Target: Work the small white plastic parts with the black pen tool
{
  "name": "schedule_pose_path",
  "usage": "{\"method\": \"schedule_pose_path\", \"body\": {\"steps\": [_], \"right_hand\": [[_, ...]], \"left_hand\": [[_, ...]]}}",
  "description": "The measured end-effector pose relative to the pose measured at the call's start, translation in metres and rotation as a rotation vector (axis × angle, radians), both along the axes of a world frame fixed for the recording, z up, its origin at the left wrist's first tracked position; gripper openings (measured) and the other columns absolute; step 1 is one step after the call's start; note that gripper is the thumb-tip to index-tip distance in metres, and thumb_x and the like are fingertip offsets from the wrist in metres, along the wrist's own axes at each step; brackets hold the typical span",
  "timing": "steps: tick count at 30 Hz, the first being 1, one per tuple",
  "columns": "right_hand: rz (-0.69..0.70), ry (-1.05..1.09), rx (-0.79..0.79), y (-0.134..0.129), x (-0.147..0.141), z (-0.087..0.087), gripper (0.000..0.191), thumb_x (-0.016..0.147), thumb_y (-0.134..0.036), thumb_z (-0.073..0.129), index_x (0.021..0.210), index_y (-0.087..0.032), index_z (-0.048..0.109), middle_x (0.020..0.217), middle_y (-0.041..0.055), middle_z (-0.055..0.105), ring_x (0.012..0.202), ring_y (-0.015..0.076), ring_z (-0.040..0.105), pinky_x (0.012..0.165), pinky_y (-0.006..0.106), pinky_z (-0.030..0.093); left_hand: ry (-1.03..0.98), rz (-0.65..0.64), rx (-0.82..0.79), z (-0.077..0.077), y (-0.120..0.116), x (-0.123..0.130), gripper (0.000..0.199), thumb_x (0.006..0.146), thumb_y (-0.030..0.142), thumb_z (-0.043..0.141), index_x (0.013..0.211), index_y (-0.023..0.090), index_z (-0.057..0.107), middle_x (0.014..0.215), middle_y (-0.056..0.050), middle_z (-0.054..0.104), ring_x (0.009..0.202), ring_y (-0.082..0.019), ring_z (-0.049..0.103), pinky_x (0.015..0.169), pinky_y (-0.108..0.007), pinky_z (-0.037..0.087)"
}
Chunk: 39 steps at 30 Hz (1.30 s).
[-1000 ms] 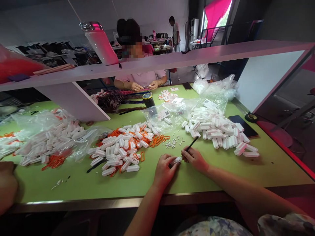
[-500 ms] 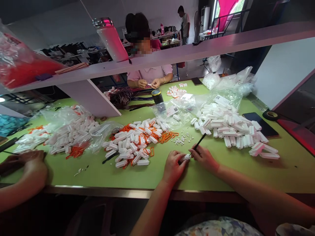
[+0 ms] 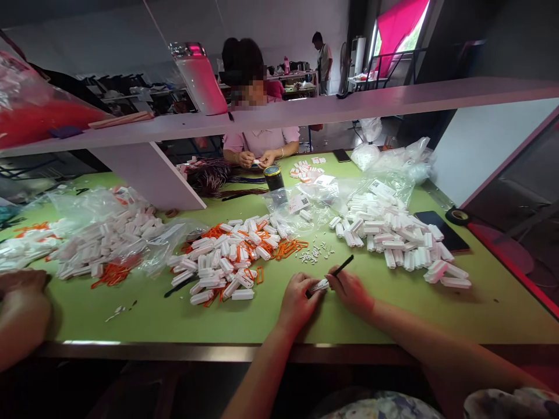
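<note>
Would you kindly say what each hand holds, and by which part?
Left hand: a white block, by its left end. Right hand: a black stick, by its lower part.

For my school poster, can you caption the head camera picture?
Left hand holds white block, right hand holds black stick, over a green table.

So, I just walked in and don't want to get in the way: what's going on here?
The person's left hand holds a small white block, while the right hand grips a thin black tool beside it; whether its tip touches is hard to tell. Tiny white pieces lie scattered just beyond. White blocks mixed with orange parts are heaped to the left, more white blocks to the right. Across the table, a co-worker handles something small and white.
</note>
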State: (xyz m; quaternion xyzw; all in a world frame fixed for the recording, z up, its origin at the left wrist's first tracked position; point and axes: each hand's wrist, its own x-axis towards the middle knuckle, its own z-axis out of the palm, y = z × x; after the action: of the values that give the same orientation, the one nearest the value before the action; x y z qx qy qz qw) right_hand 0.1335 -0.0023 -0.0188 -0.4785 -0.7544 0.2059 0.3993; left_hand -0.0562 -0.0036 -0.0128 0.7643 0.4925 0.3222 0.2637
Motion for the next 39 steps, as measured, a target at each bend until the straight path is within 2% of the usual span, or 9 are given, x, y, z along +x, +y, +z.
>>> {"method": "schedule_pose_path", "body": {"steps": [6,12,21,29,35,39], "right_hand": [[0.006,0.179,-0.142,0.0014,-0.0012,0.0024,0.032,0.103,-0.046,0.039,0.083,-0.024,0.051,0.067,0.0007,0.064,0.06,0.016,0.059,0.062,0.027,0.048],[0.013,0.218,-0.231,0.0042,-0.0027,0.0031,0.035,0.101,-0.051,0.042,0.081,-0.024,0.053,0.067,0.0008,0.065,0.061,0.017,0.06,0.062,0.028,0.048],[0.021,0.173,-0.17,0.0069,-0.0018,-0.0024,0.028,0.1,-0.044,0.047,0.083,-0.024,0.055,0.072,0.0025,0.066,0.065,0.0186,0.061,0.067,0.029,0.048],[0.121,-0.025,-0.065,0.0066,-0.0063,-0.0012,0.026,0.102,-0.039,0.045,0.088,-0.022,0.06,0.081,0.006,0.069,0.073,0.0192,0.062,0.071,0.029,0.048],[-0.011,0.147,-0.115,0.0025,-0.0034,0.0005,0.032,0.102,-0.046,0.042,0.085,-0.024,0.056,0.072,0.0036,0.066,0.065,0.0184,0.06,0.068,0.03,0.049],[-0.036,0.263,-0.198,0.0059,-0.0039,0.0013,0.036,0.1,-0.053,0.043,0.08,-0.025,0.051,0.066,0.0007,0.063,0.059,0.0172,0.059,0.062,0.028,0.048]], "left_hand": [[0.01,-0.002,0.01,0.0027,-0.0008,-0.0007,0.011,0.087,0.024,0.07,0.097,0.021,0.075,0.09,-0.005,0.066,0.091,-0.022,0.061,0.082,-0.035,0.049],[0.021,-0.002,0.022,0.0021,0.0002,-0.0008,0.012,0.085,0.021,0.072,0.097,0.02,0.075,0.089,-0.005,0.066,0.09,-0.021,0.061,0.082,-0.034,0.05],[0.011,-0.011,0.007,0.0041,-0.001,-0.0018,0.012,0.087,0.025,0.07,0.098,0.021,0.075,0.088,-0.005,0.065,0.09,-0.022,0.062,0.082,-0.035,0.05],[-0.002,-0.008,-0.003,0.0023,-0.0002,-0.0024,0.013,0.087,0.023,0.069,0.098,0.021,0.075,0.09,-0.005,0.065,0.092,-0.022,0.062,0.083,-0.036,0.051],[-0.006,-0.002,0.031,-0.0008,0.0001,-0.0017,0.012,0.087,0.025,0.07,0.098,0.021,0.075,0.089,-0.005,0.066,0.09,-0.021,0.062,0.083,-0.035,0.051],[0.001,-0.009,0.042,-0.0011,0.0005,-0.002,0.012,0.088,0.026,0.07,0.097,0.021,0.074,0.087,-0.004,0.065,0.089,-0.021,0.062,0.083,-0.034,0.051]]}}
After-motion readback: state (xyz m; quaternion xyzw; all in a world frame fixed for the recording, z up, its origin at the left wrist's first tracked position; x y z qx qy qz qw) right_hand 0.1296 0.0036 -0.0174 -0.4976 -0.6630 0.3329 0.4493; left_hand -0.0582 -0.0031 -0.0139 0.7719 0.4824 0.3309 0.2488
